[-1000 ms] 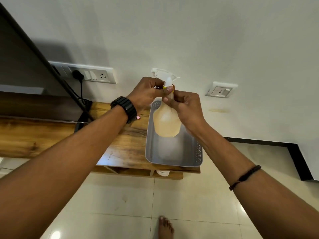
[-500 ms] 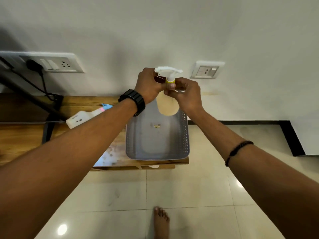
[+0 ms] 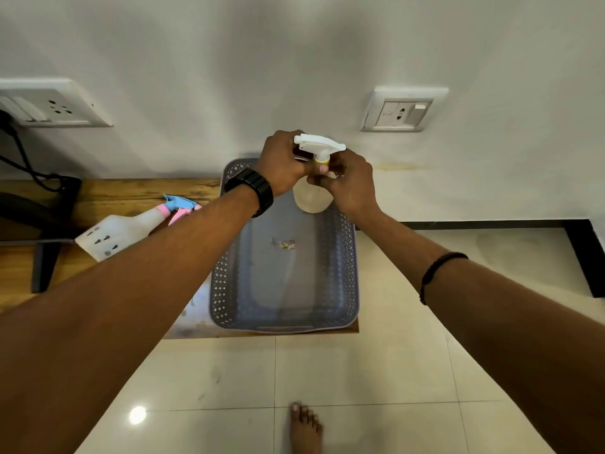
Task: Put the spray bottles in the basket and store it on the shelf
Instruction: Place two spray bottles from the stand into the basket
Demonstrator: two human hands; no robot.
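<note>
Spray bottle between both hands' fingers

Both my forearms reach up from the lower corners and meet at upper centre. My left hand and right hand are curled closed, fingertips touching together.

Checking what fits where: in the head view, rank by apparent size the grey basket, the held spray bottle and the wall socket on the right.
1. Grey perforated plastic basket
2. Translucent spray bottle with white trigger
3. White wall socket, though farther away, so unsure
</note>
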